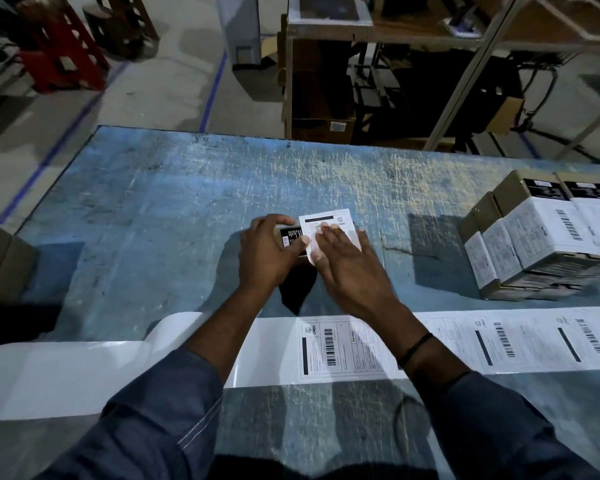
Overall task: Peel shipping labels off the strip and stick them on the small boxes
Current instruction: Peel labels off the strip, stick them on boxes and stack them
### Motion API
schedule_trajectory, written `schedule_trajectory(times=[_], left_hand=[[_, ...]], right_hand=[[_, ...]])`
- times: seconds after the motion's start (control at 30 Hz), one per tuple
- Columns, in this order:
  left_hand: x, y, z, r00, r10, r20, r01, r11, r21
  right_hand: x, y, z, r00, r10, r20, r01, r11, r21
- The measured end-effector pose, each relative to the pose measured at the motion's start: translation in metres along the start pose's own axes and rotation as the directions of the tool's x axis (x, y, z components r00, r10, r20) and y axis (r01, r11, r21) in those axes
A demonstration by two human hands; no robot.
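scuffed blue worktable [146, 202] in a dim warehouse, seen from the head camera, with metal shelving [378, 81] behind. left hand [267, 252] curls round a small box [293, 237] near mid-table, apparently steadying it against the push. right hand [349, 268], fingers straight and flat, presses a white label [331, 221] onto that box, seemingly to smooth it down; the label appears to reach past the box's right side, probably to be folded over an edge. label strip [499, 341] lies across the near edge beneath both forearms, within easy reach, with bare backing [84, 368] at its left and printed labels to the right. stack of labelled boxes [534, 244] sits well apart at far right, out of the working spot.
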State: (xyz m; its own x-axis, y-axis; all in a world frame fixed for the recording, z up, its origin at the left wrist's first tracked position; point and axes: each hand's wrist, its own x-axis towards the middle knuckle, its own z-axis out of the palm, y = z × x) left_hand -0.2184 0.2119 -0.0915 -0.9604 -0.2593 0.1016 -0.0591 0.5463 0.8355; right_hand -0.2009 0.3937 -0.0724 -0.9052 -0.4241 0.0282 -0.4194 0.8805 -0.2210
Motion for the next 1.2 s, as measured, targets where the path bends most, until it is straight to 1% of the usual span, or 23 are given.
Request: schedule_trajectory(times=[0.07,0.1,0.17,0.2,0.27,0.3,0.33,0.4,0.47,0.57,0.67,0.8,0.87,0.9,0.93,0.97,1.0,1.03,1.07,1.1,1.13,1.17,1.2], left_hand=[[-0.001,0.006,-0.003,0.989,0.15,-0.016,-0.142,0.959,0.243],[-0.002,0.009,-0.005,0.973,0.228,0.018,-0.222,0.922,0.318],[0.0,0.013,-0.006,0.939,0.317,0.129,-0.343,0.867,0.361],[0.002,0.013,-0.006,0.93,0.318,0.184,-0.365,0.862,0.353],[0.007,0.014,-0.006,0.923,0.271,0.274,-0.353,0.881,0.317],[0.009,0.014,-0.007,0.92,0.242,0.308,-0.336,0.892,0.303],[0.011,0.013,-0.006,0.916,0.22,0.334,-0.324,0.898,0.297],[0.014,0.01,-0.006,0.907,0.195,0.372,-0.316,0.901,0.298],[0.017,0.008,-0.007,0.898,0.177,0.404,-0.315,0.899,0.305],[0.02,0.006,-0.01,0.89,0.142,0.434,-0.304,0.894,0.33],[0.02,0.003,-0.014,0.886,0.128,0.445,-0.305,0.885,0.351],[0.015,-0.002,-0.017,0.896,0.113,0.428,-0.281,0.893,0.351],[0.015,-0.002,-0.016,0.903,0.11,0.415,-0.28,0.884,0.376],[0.014,-0.002,-0.016,0.906,0.109,0.408,-0.281,0.877,0.39],[0.013,-0.003,-0.016,0.907,0.115,0.405,-0.29,0.868,0.404],[0.013,-0.005,-0.017,0.904,0.125,0.408,-0.303,0.862,0.407],[0.01,-0.007,-0.02,0.896,0.143,0.421,-0.319,0.867,0.384],[0.007,-0.011,-0.024,0.881,0.174,0.44,-0.338,0.882,0.328],[0.003,-0.015,-0.029,0.861,0.211,0.462,-0.357,0.899,0.254],[0.0,-0.019,-0.033,0.838,0.246,0.486,-0.376,0.907,0.189],[-0.003,-0.022,-0.037,0.814,0.27,0.514,-0.4,0.902,0.16],[-0.006,-0.025,-0.039,0.792,0.288,0.539,-0.437,0.883,0.171],[-0.007,-0.029,-0.04,0.775,0.308,0.553,-0.483,0.852,0.203]], right_hand=[[0.013,0.008,-0.011,0.999,0.038,0.015,-0.04,0.982,0.186],[0.019,0.013,-0.016,0.998,0.057,0.033,-0.065,0.954,0.292],[0.028,0.02,-0.027,0.995,0.064,0.079,-0.092,0.9,0.427],[0.032,0.025,-0.03,0.991,0.06,0.122,-0.112,0.867,0.486],[0.039,0.035,-0.04,0.969,0.067,0.236,-0.209,0.73,0.651],[0.044,0.04,-0.042,0.963,0.063,0.262,-0.233,0.687,0.688],[0.048,0.044,-0.042,0.965,0.049,0.257,-0.215,0.703,0.678],[0.055,0.048,-0.038,0.971,0.003,0.241,-0.147,0.801,0.58],[0.058,0.048,-0.032,0.979,-0.015,0.204,-0.089,0.866,0.492],[0.057,0.051,-0.024,0.987,-0.048,0.15,-0.022,0.9,0.434],[0.056,0.06,-0.022,0.988,-0.093,0.125,0.053,0.954,0.294],[0.05,0.066,-0.025,0.988,-0.139,0.066,0.124,0.973,0.193],[0.052,0.067,-0.026,0.987,-0.118,0.106,0.101,0.983,0.153],[0.054,0.071,-0.024,0.987,-0.067,0.144,0.046,0.988,0.147],[0.053,0.078,-0.023,0.982,0.017,0.191,-0.054,0.98,0.193],[0.051,0.085,-0.022,0.971,0.084,0.224,-0.153,0.938,0.311],[0.045,0.09,-0.02,0.968,0.124,0.218,-0.217,0.851,0.478],[0.036,0.097,-0.014,0.975,0.126,0.184,-0.216,0.74,0.637],[0.024,0.1,-0.011,0.985,0.129,0.115,-0.172,0.658,0.733],[0.012,0.1,-0.008,0.99,0.131,0.049,-0.119,0.611,0.783],[-0.001,0.097,-0.008,0.988,0.155,0.003,-0.097,0.603,0.792],[-0.014,0.094,-0.007,0.987,0.159,-0.018,-0.084,0.609,0.789],[-0.021,0.094,-0.002,0.989,0.144,-0.042,-0.063,0.654,0.754]])
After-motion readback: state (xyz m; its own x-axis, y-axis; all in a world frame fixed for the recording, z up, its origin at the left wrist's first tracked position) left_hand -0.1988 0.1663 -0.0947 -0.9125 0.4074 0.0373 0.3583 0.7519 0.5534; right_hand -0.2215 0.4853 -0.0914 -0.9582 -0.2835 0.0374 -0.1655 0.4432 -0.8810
